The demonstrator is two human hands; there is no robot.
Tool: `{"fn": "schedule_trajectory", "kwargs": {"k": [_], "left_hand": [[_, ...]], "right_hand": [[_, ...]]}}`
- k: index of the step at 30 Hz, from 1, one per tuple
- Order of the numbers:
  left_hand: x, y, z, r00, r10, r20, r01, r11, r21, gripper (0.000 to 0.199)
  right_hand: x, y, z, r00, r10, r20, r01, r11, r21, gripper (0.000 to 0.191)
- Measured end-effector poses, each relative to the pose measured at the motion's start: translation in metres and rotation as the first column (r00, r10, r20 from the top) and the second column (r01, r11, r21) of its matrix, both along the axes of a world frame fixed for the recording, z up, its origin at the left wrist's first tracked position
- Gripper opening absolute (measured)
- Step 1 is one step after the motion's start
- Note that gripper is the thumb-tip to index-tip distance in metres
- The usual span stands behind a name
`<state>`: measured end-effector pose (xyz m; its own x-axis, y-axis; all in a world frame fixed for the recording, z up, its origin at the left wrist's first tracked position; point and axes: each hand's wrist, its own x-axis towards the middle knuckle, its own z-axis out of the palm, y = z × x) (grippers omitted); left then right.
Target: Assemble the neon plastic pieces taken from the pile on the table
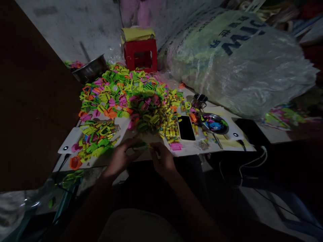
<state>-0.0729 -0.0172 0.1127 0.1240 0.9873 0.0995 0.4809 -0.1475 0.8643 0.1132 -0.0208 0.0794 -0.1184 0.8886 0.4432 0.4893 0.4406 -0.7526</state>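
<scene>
At the front edge of the table, my left hand (123,156) grips a green plastic piece (139,145), shaped like the loop-like parts in the pile. Close beside it, my right hand (163,158) pinches what looks like a small yellow piece (149,146); its details are blurred in the dim light. Beyond my hands spreads a big heap of green, pink, yellow and orange plastic pieces (118,87), partly in shadow. Many small yellow stick-like pieces (170,129) lie to its right. A smaller pile of mixed pieces (97,139) is left of my left hand.
A phone (186,128) lies right of the yellow pieces, near a metal dish (216,123) and a metal cup (199,100). White devices with cables sit at both sides. Behind stand a metal pan (92,69), a red stool (128,55) and a huge plastic sack (242,67).
</scene>
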Motion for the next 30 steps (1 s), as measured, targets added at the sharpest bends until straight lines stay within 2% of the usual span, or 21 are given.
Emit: {"fn": "schedule_trajectory", "kwargs": {"k": [4,7,12,16,18,20,22,23,25,27,29,30], "left_hand": [[-0.001,0.001,-0.003,0.999,0.036,0.024,-0.036,0.999,-0.016,0.037],[-0.004,0.002,-0.008,0.995,0.069,0.079,-0.060,0.992,-0.110,0.040],[-0.006,0.001,-0.015,0.974,0.093,0.206,-0.015,0.937,-0.348,0.052],[-0.006,0.002,-0.015,0.958,0.115,0.261,-0.007,0.924,-0.381,0.051],[-0.010,0.003,-0.014,0.970,0.125,0.211,-0.049,0.941,-0.334,0.048],[-0.020,0.005,-0.011,0.978,0.171,0.120,-0.139,0.961,-0.241,0.044],[-0.039,0.009,-0.007,0.958,0.286,0.004,-0.284,0.953,-0.106,0.044],[-0.052,0.013,-0.005,0.929,0.367,-0.055,-0.368,0.930,-0.019,0.045],[-0.083,0.021,-0.002,0.830,0.534,-0.161,-0.506,0.842,0.188,0.046],[-0.116,0.029,-0.002,0.682,0.696,-0.226,-0.586,0.704,0.401,0.044],[-0.143,0.036,-0.006,0.531,0.796,-0.291,-0.637,0.601,0.483,0.042],[-0.153,0.038,-0.009,0.472,0.816,-0.333,-0.666,0.577,0.473,0.042]], "right_hand": [[0.000,-0.002,0.004,0.956,0.003,0.295,-0.004,1.000,0.004,0.023],[0.000,-0.005,0.005,0.886,0.034,0.463,-0.032,0.999,-0.012,0.026],[-0.005,-0.011,0.002,0.832,0.029,0.553,0.012,0.997,-0.071,0.023],[-0.017,-0.011,-0.003,0.836,0.043,0.548,0.024,0.993,-0.115,0.026],[-0.021,-0.004,-0.009,0.846,0.046,0.532,0.014,0.994,-0.109,0.025],[-0.020,0.009,-0.017,0.844,0.045,0.534,-0.003,0.997,-0.078,0.027],[-0.013,0.025,-0.026,0.837,-0.009,0.548,0.034,0.999,-0.035,0.052],[-0.009,0.033,-0.030,0.828,-0.057,0.558,0.083,0.996,-0.020,0.062],[0.000,0.045,-0.039,0.788,-0.141,0.600,0.182,0.983,-0.008,0.061],[0.006,0.051,-0.044,0.737,-0.172,0.653,0.243,0.970,-0.019,0.051],[0.008,0.052,-0.046,0.707,-0.167,0.687,0.275,0.960,-0.050,0.048],[0.009,0.051,-0.046,0.700,-0.162,0.695,0.288,0.955,-0.067,0.046]]}}
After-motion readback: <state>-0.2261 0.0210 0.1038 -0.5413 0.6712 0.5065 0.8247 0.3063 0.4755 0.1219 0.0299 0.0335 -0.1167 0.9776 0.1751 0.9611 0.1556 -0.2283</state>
